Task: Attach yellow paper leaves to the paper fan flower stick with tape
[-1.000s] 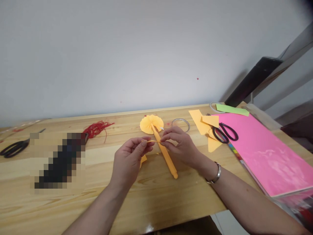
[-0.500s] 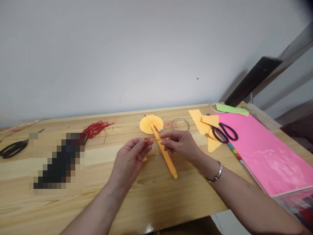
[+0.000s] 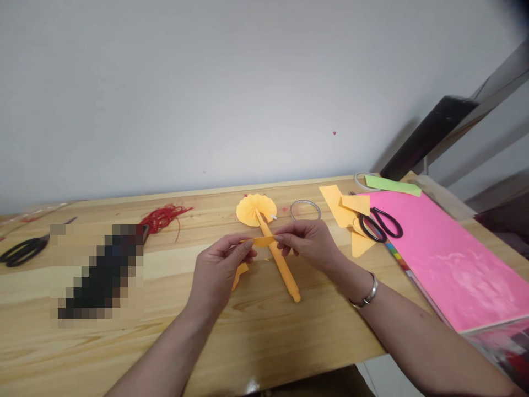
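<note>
A small orange paper piece (image 3: 263, 241) is stretched between my two hands at the middle of the table. My left hand (image 3: 221, 264) pinches its left end, and my right hand (image 3: 303, 242) pinches the right end. Beneath them a rolled orange paper tube (image 3: 284, 273) lies slanting on the wood, its upper end resting on a round pleated orange paper fan (image 3: 253, 209). Another orange scrap (image 3: 239, 274) lies partly hidden beside my left hand.
Black-handled scissors (image 3: 380, 225) lie by orange offcuts (image 3: 336, 207) and pink sheets (image 3: 446, 253) at right. A ring (image 3: 305, 210) sits behind my right hand. Left are red threads (image 3: 165, 218), a pixelated dark object (image 3: 101, 273) and other scissors (image 3: 25, 252).
The held paper piece has turned from edge-on to showing more of its flat face. My left fingers have shifted slightly, and more of the scrap beside them shows.
</note>
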Available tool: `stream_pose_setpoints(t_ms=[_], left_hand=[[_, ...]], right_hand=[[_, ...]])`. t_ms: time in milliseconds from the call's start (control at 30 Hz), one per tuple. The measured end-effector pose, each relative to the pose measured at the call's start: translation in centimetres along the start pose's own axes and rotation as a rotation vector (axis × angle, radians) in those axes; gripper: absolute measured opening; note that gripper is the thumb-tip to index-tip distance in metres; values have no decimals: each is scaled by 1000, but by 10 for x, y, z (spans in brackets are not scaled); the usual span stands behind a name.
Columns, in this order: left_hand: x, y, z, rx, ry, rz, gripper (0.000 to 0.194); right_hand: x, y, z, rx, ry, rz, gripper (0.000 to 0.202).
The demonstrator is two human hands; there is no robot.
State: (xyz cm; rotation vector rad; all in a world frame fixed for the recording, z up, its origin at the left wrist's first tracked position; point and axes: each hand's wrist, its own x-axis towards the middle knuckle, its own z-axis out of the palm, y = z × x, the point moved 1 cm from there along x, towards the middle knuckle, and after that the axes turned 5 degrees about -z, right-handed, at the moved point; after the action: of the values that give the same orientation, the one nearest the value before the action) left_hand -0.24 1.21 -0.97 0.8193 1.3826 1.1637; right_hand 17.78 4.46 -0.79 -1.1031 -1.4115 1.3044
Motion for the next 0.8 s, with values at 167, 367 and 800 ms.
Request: stream_pose_setpoints(t_ms=[167, 367, 800], left_hand=[[-3, 4, 1, -25, 0, -24, 18], [0, 0, -1, -189, -102, -124, 20], [-1, -2, 0, -180, -85, -111, 18]], right_hand=[[0, 2, 0, 12, -9, 8, 15], [-1, -2, 1, 33, -5, 29, 15], [-3, -9, 2, 36, -39, 64, 16]])
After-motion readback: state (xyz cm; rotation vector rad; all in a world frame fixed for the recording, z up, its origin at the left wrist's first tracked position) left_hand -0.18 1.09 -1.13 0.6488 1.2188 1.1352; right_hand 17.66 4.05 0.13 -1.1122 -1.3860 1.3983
